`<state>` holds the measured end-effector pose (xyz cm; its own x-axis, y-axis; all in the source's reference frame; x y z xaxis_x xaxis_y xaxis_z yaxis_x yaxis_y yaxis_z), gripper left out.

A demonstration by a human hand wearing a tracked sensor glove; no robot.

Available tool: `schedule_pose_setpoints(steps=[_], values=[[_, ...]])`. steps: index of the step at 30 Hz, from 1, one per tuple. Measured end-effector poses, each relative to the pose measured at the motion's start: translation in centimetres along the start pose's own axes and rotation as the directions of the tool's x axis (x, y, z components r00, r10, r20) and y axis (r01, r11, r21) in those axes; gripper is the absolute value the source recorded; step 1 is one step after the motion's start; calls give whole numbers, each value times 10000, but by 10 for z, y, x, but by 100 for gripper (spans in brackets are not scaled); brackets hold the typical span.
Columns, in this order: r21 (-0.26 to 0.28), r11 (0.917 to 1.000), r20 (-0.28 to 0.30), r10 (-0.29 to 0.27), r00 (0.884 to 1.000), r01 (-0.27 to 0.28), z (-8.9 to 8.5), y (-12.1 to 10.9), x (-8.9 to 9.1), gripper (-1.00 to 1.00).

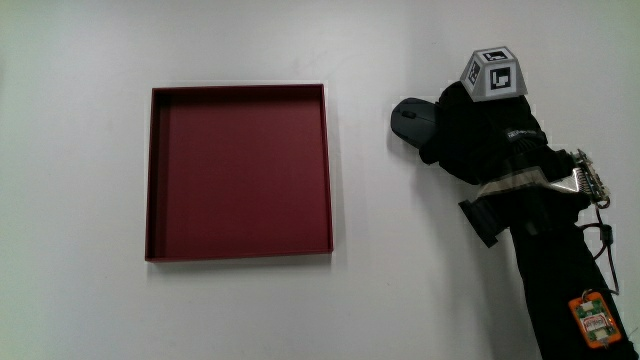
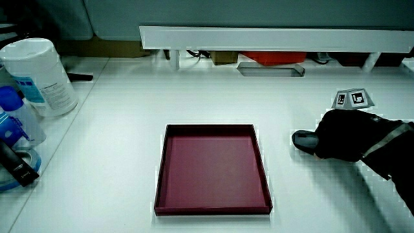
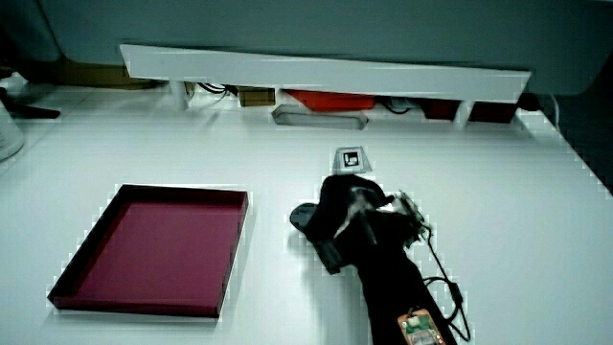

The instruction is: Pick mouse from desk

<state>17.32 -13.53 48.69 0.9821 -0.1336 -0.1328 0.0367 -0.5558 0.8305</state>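
One mouse (image 1: 408, 119), dark, partly under grip (image 1: 470, 130). One grip, black-gloved, carrying one patterned cube (image 1: 495, 74). One red tray (image 1: 240, 172), square, shallow. One white counter (image 1: 80, 300). In a side view: one large white canister (image 2: 40, 76), one blue-capped bottle (image 2: 14, 116) beside it. One low white partition (image 2: 278, 39) along counter edge. One small orange tag (image 1: 592, 319) on forearm.

The dark grey mouse (image 1: 409, 120) is lying flat on the white table, half covered by the hand (image 1: 470, 130).
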Motion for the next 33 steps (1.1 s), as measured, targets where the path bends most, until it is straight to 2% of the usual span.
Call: schedule_pose_setpoints(steps=[1,3,5,7,9,11,12,13,14,15,18,19,21,22,23,25,26,27,28,31,32,33], values=[[228,9997,36,74,10000,-75,0,-1,0,100],[125,9996,-70,271,9996,-271,-1,-2,0,100],[289,9992,-44,262,9996,-261,-1,-2,2,100],[422,9973,-174,615,9980,-607,1,-6,2,100],[676,9966,-195,476,9987,-462,5,-12,3,100],[1035,9930,-74,578,9983,-567,11,-22,0,100],[936,9936,-115,642,9979,-628,14,-25,-1,100],[1150,9886,-84,992,9950,-976,19,-33,-5,100],[1381,9865,12,889,9960,-882,23,-39,-7,100],[1350,9854,68,1037,9946,-1037,26,-43,-9,100],[1872,9711,56,1495,9887,-1479,36,-65,-17,100],[2205,9612,124,1674,9858,-1660,40,-73,-21,100],[2149,9514,166,2221,9749,-2204,44,-82,-31,100],[2532,9388,301,2337,9718,-2336,47,-90,-37,100],[2485,9383,494,2358,9705,-2406,48,-93,-42,100],[2413,9237,501,2944,9544,-2976,49,-101,-53,100],[2654,9203,803,2760,9578,-2874,50,-106,-59,100],[2722,9160,954,2791,9555,-2947,51,-110,-64,100],[2795,9083,973,2956,9503,-3112,53,-115,-70,100],[2783,8942,1320,3260,9361,-3506,55,-122,-85,100],[2749,8931,1431,3282,9337,-3561,55,-125,-90,100],[2970,8847,1565,3261,9323,-3593,58,-131,-95,100]])
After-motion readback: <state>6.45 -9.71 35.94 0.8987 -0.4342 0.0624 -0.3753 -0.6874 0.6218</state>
